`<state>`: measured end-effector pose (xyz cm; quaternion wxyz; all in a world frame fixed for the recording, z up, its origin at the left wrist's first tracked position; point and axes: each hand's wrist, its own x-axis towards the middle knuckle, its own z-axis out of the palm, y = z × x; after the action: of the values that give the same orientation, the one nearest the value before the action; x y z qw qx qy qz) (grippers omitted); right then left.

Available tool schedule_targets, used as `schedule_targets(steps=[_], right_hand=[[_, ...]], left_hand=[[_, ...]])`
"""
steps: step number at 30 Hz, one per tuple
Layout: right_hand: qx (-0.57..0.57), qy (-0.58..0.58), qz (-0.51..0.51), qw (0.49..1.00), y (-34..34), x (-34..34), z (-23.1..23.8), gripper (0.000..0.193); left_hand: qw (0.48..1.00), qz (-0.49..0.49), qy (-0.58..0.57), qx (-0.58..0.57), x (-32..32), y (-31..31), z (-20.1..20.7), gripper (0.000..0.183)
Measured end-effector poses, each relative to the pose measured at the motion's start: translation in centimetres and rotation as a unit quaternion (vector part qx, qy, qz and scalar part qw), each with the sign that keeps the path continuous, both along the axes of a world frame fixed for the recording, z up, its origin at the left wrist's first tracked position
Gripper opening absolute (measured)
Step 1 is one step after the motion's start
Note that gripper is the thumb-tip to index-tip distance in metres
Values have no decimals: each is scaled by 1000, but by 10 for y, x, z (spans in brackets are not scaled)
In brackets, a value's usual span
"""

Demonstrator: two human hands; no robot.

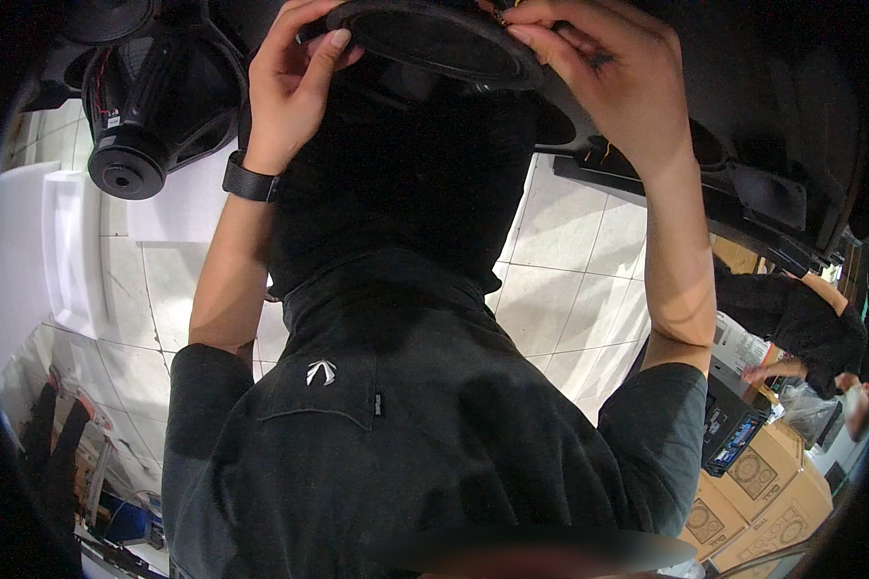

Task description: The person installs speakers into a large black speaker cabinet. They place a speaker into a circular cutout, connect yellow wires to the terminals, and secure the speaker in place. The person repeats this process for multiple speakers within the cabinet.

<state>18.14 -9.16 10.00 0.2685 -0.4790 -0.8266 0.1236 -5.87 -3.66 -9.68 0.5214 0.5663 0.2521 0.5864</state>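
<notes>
A round black speaker driver (434, 43) is at the top edge, partly cut off by the frame. My left hand (294, 72) has its fingers closed about the driver's left rim, with the thumb on the near side. At the right rim, my right hand (608, 68) is closed in a pinch, thumb and forefinger together beside a small yellowish wire end (500, 14). Exactly how the wire meets the driver is too small to tell. A black watch band (251, 177) circles my left wrist.
Another large black speaker driver (126, 169) sits at the upper left. White foam pieces (72, 256) stand below it. A dark cabinet (792, 125) with thin yellow wires (605, 152) fills the upper right. Cardboard boxes (758, 492) and a person in black (811, 323) are at the right.
</notes>
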Motion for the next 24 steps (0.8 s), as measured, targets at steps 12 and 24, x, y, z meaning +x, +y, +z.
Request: schedule_targets(steps=[12,24], right_hand=[[29,-47,32,998,6,4,-2,6],[46,-55,-1,997,-1,0,-9,4]], left_hand=[[1000,-2,-4,-9,-1,0,0,34],[1000,-2,6,-3,-1,0,3,34]])
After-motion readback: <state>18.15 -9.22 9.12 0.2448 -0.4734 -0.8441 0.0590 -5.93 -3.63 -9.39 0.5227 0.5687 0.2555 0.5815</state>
